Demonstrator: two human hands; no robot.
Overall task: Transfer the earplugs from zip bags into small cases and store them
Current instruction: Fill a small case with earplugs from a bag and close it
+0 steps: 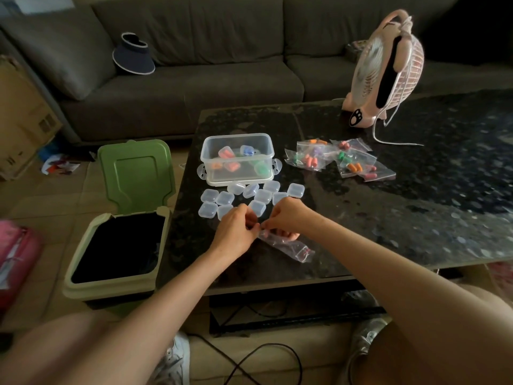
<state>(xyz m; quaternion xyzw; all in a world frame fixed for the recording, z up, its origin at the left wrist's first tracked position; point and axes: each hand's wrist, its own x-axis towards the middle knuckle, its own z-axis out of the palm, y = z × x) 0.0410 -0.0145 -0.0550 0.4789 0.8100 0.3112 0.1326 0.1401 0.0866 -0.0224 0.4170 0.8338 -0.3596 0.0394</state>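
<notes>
Table top (416, 218): dark speckled stone look, polished, glossy.
Storage box (237, 136): clear smooth plastic.
Small cases (209, 195): translucent plastic, lightly frosted.
Zip bags (358, 152): thin clear plastic film, shiny, creased.
Zip bag (291, 248) nearest: same film, crumpled.
Earplugs (311, 162): matt, foam-like.
Bin (136, 173): matt green plastic.
Sofa (208, 84): grey cloth, matt.
Fan (369, 59): smooth pink plastic.
Carton (22, 115): brown cardboard.

One head-worn wide-angle view, looking forward and down from the near edge of the dark worktop (361, 218). Close range: left hand (236, 229) and right hand (288, 218) sit just below frame centre, forearms entering from the bottom corners. Sofa (194, 87) across the top; corners dim, possibly lens vignetting.
</notes>
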